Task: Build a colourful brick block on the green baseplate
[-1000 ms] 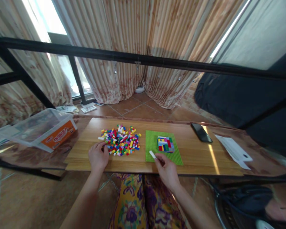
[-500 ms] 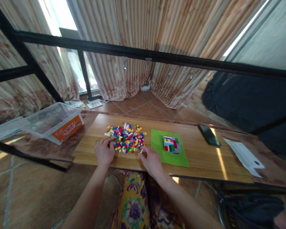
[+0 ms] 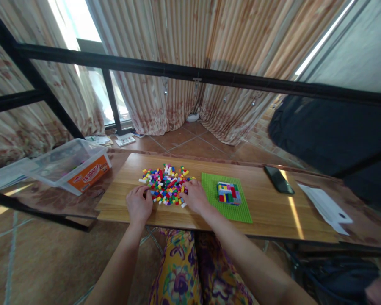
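Note:
A loose pile of small coloured toy building bricks (image 3: 167, 186) is spread over the left half of the wooden table. My left hand (image 3: 139, 203) rests at the pile's left edge, its fingers curled together; whatever they hold, if anything, is hidden. Over the pile's right edge is my right hand (image 3: 195, 196), thumb and fingers apart among the bricks. A white brick (image 3: 183, 205) lies at the pile's near edge, just below that hand. To the right, a green studded baseplate (image 3: 209, 207) bears a low rectangular block of joined multicoloured bricks (image 3: 229, 193).
The wooden table (image 3: 266, 220) also carries a dark phone (image 3: 278, 179) at right. Beyond it lies a white sheet (image 3: 325, 207). A clear plastic bin (image 3: 63, 163) with an orange label stands at left. A black metal bar (image 3: 184, 72) crosses in front of the curtains.
My right hand has let go of a white brick at the pile's near edge and moved forward onto the bricks. The left hand stays in nearly the same place.

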{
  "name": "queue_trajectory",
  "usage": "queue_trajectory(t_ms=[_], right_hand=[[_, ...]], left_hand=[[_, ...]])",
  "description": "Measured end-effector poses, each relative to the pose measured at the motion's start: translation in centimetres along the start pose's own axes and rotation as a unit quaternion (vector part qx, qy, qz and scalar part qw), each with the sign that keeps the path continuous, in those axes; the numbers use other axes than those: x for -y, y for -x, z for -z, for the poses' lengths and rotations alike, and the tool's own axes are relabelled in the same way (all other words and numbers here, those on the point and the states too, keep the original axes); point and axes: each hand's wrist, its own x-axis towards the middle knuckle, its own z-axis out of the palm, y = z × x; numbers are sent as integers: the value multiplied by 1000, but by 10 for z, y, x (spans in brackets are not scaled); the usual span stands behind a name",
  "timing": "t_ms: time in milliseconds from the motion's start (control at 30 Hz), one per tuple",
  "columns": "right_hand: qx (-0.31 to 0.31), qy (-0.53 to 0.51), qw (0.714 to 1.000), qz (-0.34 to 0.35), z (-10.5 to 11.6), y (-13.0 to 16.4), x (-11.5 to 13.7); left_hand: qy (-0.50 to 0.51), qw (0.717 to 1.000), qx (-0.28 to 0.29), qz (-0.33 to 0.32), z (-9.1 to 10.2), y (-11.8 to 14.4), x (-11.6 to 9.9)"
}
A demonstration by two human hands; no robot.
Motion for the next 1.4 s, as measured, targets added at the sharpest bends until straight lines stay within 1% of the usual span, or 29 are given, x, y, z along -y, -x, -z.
queue_trajectory(t_ms=[133, 267, 333, 433, 533, 633, 700, 800, 867, 933, 1000, 1067, 1200, 1300, 1400], right_hand=[[-14, -34, 999, -12, 4, 4, -1], [-66, -122, 990, -16, 15, 17, -3], [-82, -196, 977, -27, 19, 28, -8], [-91, -308, 945, -68, 22, 49, -23], [-112, -358, 919, -121, 25, 71, -45], [-125, -380, 901, -166, 31, 90, -68], [-140, -365, 903, -179, 37, 100, -80], [-150, -301, 926, -172, 47, 108, -96], [-152, -241, 945, -161, 52, 110, -105], [-159, -168, 964, -129, 55, 108, -113], [-172, -96, 977, -85, 55, 104, -120], [-181, -41, 981, -56, 53, 100, -127], [-166, 32, 985, -30, 49, 93, -137], [-159, 56, 986, -20, 48, 92, -143], [-154, 58, 986, -13, 47, 92, -146]], left_hand=[[0, 1000, 5, -1, 0, 0, 0], [4, 1000, 5, -1, 0, -1, 1], [7, 1000, 5, -1, 0, -1, 1], [6, 1000, 9, -3, 2, -1, 0], [3, 1000, 13, -9, 2, -1, 0], [2, 1000, 6, -10, 1, -1, 0], [2, 1000, 4, -10, 0, -1, 1], [4, 1000, 4, -9, -1, -2, 2], [5, 1000, 4, -10, 0, -1, 2], [5, 1000, 4, -11, 0, -1, 1], [5, 1000, 5, -12, 1, -1, 1], [2, 1000, 6, -12, 1, -1, 1], [-5, 1000, 1, -10, -1, -1, 2], [-5, 1000, 3, -13, -2, -1, 3], [-2, 1000, 0, -17, -2, -1, 3]])
